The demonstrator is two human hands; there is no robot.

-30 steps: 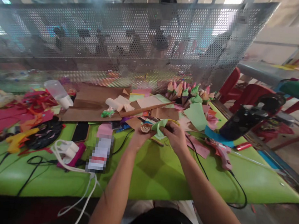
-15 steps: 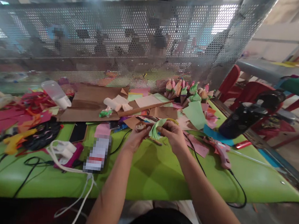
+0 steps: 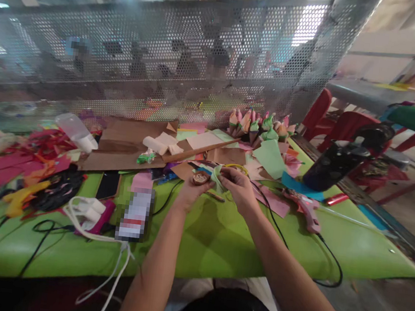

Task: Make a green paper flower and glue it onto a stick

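My left hand (image 3: 189,194) is closed around a brown paper cone (image 3: 201,177), its round mouth tipped up towards me and showing something pale inside. My right hand (image 3: 240,188) pinches a light green folded paper (image 3: 216,174) right beside the cone; whether the two touch I cannot tell. Both hands are over the green table cover (image 3: 219,249). Behind them stands a cluster of paper ice-cream cones (image 3: 256,127) with green, orange and pink tops.
A pink glue gun (image 3: 308,212) with a black cord lies at right, near a dark bottle (image 3: 336,165). At left are a yellow glue gun (image 3: 26,197), a phone (image 3: 109,184) and white chargers (image 3: 91,208). Brown cardboard (image 3: 130,141) and a perforated metal screen (image 3: 146,68) stand behind.
My left hand has turned the cone so its open mouth faces up towards me. The green paper, its pleats fanned out before, now looks narrower in my right hand.
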